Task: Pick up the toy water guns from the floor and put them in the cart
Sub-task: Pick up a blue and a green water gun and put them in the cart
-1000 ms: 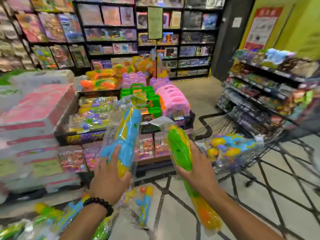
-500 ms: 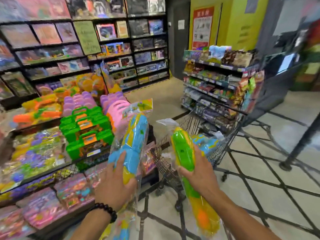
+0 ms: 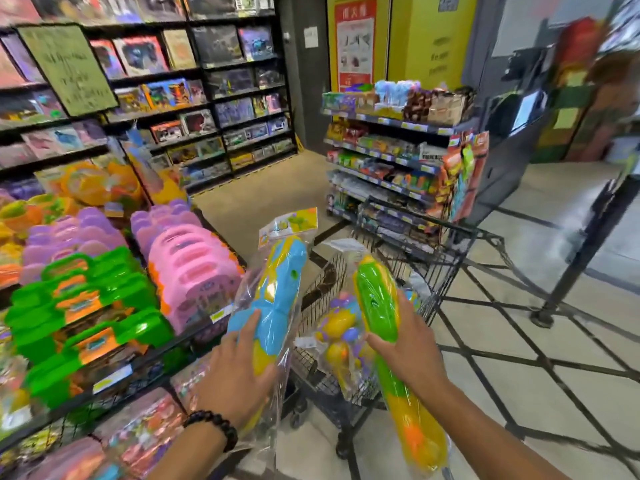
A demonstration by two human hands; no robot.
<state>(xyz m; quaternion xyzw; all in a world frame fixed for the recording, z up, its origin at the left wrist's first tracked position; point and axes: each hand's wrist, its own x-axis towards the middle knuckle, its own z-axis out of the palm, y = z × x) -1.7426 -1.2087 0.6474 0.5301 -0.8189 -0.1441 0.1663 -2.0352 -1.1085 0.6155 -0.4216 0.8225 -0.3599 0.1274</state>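
Gripping bagged water guns, both hands partly hide the cart.

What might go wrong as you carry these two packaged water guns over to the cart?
The loose plastic bag on the blue water gun in the left hand could slip. The long green water gun in the right hand might snag on the cart rim or crush the toys already inside.

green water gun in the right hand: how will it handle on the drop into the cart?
The green water gun looks like rigid moulded plastic, so it should stay straight. Its loose clear bag may slide in the right hand. Held one-handed mid-body, it is probably light. The cart is wire mesh, so bag corners could snag.
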